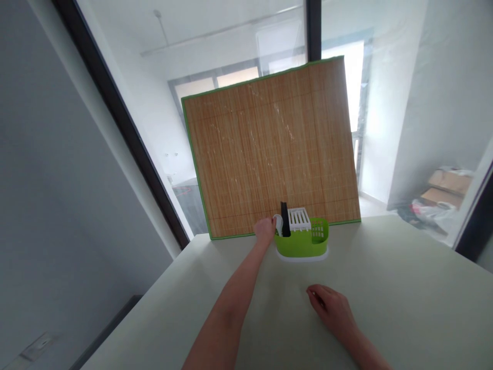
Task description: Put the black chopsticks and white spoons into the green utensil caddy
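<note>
At the far side of the table a green plastic caddy (298, 245) with a white base stands upright. My left hand (265, 229) is stretched out to the caddy's left end, its fingers closed at a white spoon (279, 226) there; the exact grip is partly hidden. Just right of the spoon, a black flat-sided utensil (285, 218) stands up in the caddy. Beside that, a white slotted piece (299, 219) sits at the caddy's top. My right hand (334, 311) rests near the table surface, fingers curled towards the thumb, with nothing visible in it.
Behind the caddy, a bamboo mat (269, 149) with green edging leans against the glass. The pale table (385, 288) spreads around both arms. Beyond the glass at the right lie cardboard boxes (449, 182) and plastic bags. A grey wall (57, 180) stands at the left.
</note>
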The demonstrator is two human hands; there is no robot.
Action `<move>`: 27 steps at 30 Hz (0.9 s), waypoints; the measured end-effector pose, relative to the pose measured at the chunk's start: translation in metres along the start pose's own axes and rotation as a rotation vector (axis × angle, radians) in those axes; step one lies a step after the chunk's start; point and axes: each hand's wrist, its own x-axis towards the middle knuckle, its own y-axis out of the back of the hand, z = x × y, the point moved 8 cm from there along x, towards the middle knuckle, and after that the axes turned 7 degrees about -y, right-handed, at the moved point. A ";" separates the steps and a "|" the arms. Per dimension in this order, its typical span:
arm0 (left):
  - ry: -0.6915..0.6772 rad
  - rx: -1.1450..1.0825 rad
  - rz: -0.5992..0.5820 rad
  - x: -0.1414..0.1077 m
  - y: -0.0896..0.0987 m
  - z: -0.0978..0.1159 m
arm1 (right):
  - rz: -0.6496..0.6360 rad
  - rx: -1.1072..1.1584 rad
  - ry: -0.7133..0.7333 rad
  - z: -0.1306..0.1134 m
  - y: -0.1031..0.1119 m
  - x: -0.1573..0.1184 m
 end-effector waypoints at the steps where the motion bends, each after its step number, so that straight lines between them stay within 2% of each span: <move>1: -0.015 0.012 0.001 0.000 0.001 0.002 | 0.005 -0.001 0.000 0.000 0.000 0.000; 10: -0.067 0.061 -0.051 0.010 -0.004 0.008 | -0.006 -0.006 0.005 0.000 -0.002 0.000; 16: -0.016 0.023 -0.086 0.005 -0.009 -0.001 | -0.009 0.003 -0.013 0.001 -0.002 0.001; 20: 0.015 -0.025 -0.075 -0.001 -0.001 -0.010 | -0.026 -0.001 -0.007 0.000 -0.004 0.000; 22: 0.019 -0.056 -0.052 -0.011 0.006 -0.012 | -0.036 -0.010 0.000 0.000 -0.005 -0.001; 24: 0.020 -0.089 -0.021 -0.031 0.012 -0.012 | -0.046 -0.018 0.004 0.001 -0.007 -0.001; 27: -0.044 -0.223 0.027 -0.083 0.011 -0.005 | -0.054 -0.032 0.002 0.003 -0.010 -0.001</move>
